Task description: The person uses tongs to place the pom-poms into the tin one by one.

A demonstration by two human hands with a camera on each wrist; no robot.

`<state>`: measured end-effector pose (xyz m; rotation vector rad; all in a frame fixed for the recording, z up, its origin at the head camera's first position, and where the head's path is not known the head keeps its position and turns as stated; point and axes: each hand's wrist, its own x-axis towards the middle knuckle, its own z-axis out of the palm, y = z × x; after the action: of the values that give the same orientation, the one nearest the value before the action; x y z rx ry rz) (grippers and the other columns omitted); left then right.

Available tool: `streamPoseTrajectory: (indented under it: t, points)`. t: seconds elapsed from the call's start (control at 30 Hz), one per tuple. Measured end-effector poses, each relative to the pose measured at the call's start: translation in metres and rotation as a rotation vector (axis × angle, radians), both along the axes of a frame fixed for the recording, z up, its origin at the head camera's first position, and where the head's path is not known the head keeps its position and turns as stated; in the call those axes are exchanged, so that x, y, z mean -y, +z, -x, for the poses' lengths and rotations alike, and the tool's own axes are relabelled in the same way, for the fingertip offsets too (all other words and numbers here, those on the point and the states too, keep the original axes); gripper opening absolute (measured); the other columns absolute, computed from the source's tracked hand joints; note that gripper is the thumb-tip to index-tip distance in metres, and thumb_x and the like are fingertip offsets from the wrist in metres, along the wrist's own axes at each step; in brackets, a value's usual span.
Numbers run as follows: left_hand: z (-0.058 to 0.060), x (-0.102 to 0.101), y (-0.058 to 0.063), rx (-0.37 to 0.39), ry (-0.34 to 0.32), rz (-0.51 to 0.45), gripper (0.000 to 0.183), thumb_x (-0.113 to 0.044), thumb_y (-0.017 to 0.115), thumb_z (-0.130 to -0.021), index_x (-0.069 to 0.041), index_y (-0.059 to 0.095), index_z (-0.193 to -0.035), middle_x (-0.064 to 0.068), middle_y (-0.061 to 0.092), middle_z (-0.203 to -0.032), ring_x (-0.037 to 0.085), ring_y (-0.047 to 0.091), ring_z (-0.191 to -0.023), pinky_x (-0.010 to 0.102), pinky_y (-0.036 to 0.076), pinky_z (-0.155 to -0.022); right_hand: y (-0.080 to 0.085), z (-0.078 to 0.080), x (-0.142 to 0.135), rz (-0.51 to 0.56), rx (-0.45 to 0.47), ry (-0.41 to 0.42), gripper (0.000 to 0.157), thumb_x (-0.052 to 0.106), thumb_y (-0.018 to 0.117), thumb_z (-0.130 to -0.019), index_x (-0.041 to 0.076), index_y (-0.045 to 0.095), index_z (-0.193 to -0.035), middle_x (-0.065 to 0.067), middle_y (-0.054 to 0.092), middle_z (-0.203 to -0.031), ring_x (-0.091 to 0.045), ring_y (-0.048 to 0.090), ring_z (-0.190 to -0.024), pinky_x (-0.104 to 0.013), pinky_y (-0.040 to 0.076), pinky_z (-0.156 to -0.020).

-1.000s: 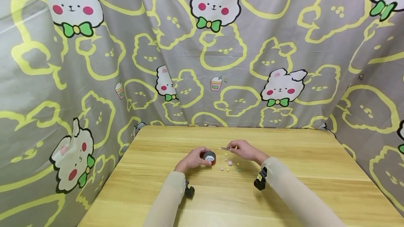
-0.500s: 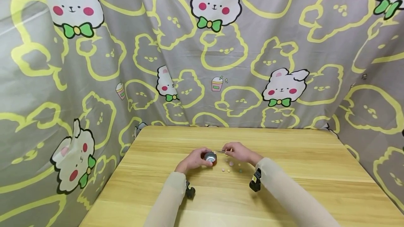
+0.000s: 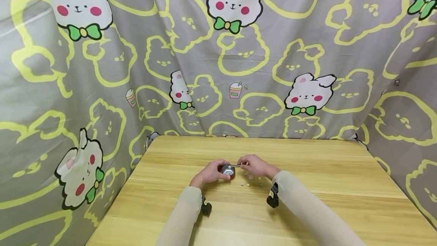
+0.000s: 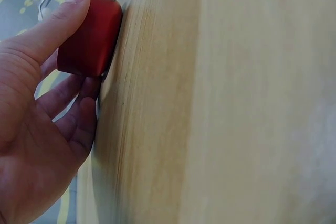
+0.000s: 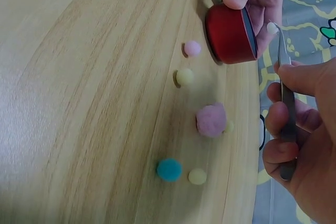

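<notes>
My left hand (image 3: 209, 172) holds a small red round tin (image 4: 94, 38) on the table, thumb on one side and fingers on the other. Its silvery inside shows in the head view. My right hand (image 3: 256, 165) pinches metal tweezers (image 5: 287, 114) between thumb and fingers. At their tips is a small white pompom (image 5: 272, 28), over the mouth of the tin. On the table beside the tin lie a small pink pompom (image 5: 192, 48), a pale yellow pompom (image 5: 184, 77), a larger mauve pompom (image 5: 211, 120), a teal pompom (image 5: 169, 170) and another yellow pompom (image 5: 197, 176).
A wooden table (image 3: 164, 208) spreads under both hands. Behind it and at its sides hangs a grey curtain (image 3: 201, 60) printed with cartoon animals. Another pale pompom (image 5: 229, 126) is partly hidden behind the mauve one.
My right hand has moved left with the tweezers, carrying the white pompom from beside the tin to over its opening. My left hand keeps holding the tin in nearly the same place.
</notes>
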<state>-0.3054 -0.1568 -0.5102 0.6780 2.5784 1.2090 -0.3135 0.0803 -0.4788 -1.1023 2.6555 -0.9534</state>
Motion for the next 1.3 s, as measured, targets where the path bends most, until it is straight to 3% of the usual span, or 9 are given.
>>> streamPoseTrajectory:
  t: [0.33, 0.6, 0.8, 1.07, 1.3]
  points:
    - [-0.0024, -0.0018, 0.0019, -0.011, 0.003, 0.000, 0.048, -0.018, 0.079, -0.078, -0.008, 0.059, -0.121, 0.001, 0.061, -0.108, 0.016, 0.054, -0.098, 0.033, 0.043, -0.086, -0.0027, 0.0003, 0.0024, 0.000, -0.012, -0.002, 0.016, 0.007, 0.056, -0.093, 0.009, 0.067, -0.104, 0.003, 0.060, -0.088, -0.011, 0.053, -0.077, -0.030, 0.045, -0.070]
    - [-0.0008, -0.0020, -0.0030, -0.015, -0.010, -0.043, 0.047, -0.017, 0.079, -0.078, -0.005, 0.059, -0.120, 0.004, 0.062, -0.107, 0.020, 0.055, -0.099, 0.038, 0.043, -0.087, -0.0029, -0.0039, 0.0063, 0.027, 0.137, -0.018, 0.015, 0.003, 0.053, -0.095, 0.003, 0.064, -0.104, -0.017, 0.061, -0.088, -0.029, 0.061, -0.063, -0.028, 0.049, -0.045]
    - [-0.0002, -0.0005, -0.0022, -0.014, -0.014, -0.041, 0.048, -0.019, 0.078, -0.079, -0.005, 0.059, -0.121, 0.003, 0.061, -0.108, 0.018, 0.054, -0.098, 0.034, 0.043, -0.086, -0.0023, -0.0048, 0.0080, 0.021, 0.109, -0.022, 0.015, 0.003, 0.053, -0.094, 0.003, 0.064, -0.104, -0.015, 0.061, -0.086, -0.028, 0.062, -0.063, -0.027, 0.048, -0.045]
    - [-0.0001, -0.0004, -0.0031, -0.015, -0.018, -0.029, 0.049, -0.018, 0.078, -0.080, -0.005, 0.058, -0.123, 0.002, 0.061, -0.109, 0.017, 0.054, -0.098, 0.034, 0.043, -0.086, -0.0001, -0.0058, 0.0080, 0.003, 0.039, -0.031, 0.014, 0.005, 0.056, -0.093, 0.006, 0.066, -0.104, -0.001, 0.058, -0.082, -0.016, 0.058, -0.060, -0.025, 0.048, -0.052]
    - [-0.0006, -0.0001, -0.0023, -0.014, -0.012, -0.017, 0.050, -0.020, 0.078, -0.079, -0.006, 0.058, -0.123, 0.001, 0.061, -0.110, 0.015, 0.054, -0.099, 0.033, 0.042, -0.087, 0.0006, -0.0072, 0.0072, 0.032, 0.132, -0.067, 0.016, 0.004, 0.054, -0.094, 0.005, 0.065, -0.106, -0.013, 0.061, -0.087, -0.026, 0.061, -0.058, -0.028, 0.049, -0.045]
